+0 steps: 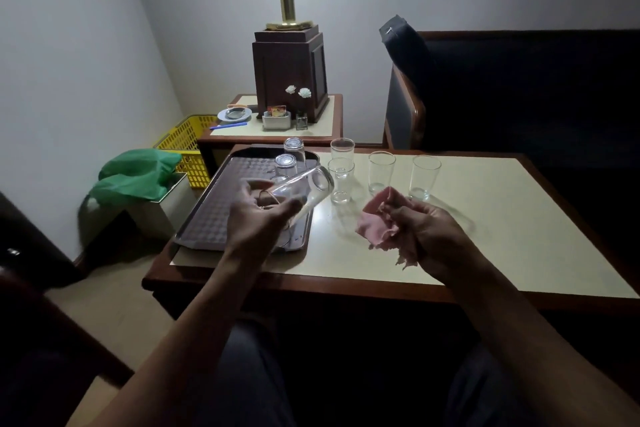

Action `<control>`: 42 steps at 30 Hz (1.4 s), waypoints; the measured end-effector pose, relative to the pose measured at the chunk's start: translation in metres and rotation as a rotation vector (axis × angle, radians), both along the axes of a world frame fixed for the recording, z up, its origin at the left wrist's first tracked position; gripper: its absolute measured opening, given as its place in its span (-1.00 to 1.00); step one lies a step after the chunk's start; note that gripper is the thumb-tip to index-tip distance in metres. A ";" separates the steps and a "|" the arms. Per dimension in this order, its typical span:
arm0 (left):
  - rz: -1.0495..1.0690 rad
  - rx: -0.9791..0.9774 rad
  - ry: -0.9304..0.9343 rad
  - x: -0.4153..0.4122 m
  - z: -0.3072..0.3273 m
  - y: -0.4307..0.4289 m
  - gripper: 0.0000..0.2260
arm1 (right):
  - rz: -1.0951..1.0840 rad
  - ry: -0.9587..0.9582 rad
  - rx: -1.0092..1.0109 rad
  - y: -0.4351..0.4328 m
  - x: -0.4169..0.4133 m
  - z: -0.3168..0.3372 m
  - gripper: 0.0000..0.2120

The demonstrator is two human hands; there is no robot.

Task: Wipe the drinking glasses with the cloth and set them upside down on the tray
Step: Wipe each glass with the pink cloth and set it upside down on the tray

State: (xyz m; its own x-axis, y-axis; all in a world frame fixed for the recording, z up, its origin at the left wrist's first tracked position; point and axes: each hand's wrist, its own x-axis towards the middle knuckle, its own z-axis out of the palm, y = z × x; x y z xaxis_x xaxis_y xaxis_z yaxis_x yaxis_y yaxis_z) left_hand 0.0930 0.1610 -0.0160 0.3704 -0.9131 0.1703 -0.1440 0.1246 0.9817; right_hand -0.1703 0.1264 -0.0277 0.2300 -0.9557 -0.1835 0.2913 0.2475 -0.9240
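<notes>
No legible text; red card (276, 110) print too blurred.

Bench (485, 236): cream top, dark wooden rim.
Tray (214, 215): brown, patterned, on the left end.
Glasses (381, 173): four upright, right of tray.

Single head-worn wide-angle view, facing forward and down, seated height, close over the table (502, 236)

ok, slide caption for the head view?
Left hand holds a glass tilted over the tray; right hand grips the cloth.
</notes>
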 end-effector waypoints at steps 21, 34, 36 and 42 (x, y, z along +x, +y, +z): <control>0.249 0.306 -0.434 0.120 -0.067 -0.054 -0.37 | -0.042 0.216 -0.079 -0.008 0.028 -0.020 -0.84; 0.194 0.432 -0.402 0.136 -0.095 -0.073 0.10 | -0.071 0.198 -0.063 -0.020 0.017 -0.026 -0.84; 0.244 0.365 -0.429 0.127 -0.083 -0.066 0.12 | -0.090 0.177 -0.045 -0.024 0.016 -0.031 -0.81; 0.407 -0.218 -0.541 0.038 -0.041 -0.053 -0.50 | -0.166 0.102 -0.005 -0.035 0.005 -0.034 -0.72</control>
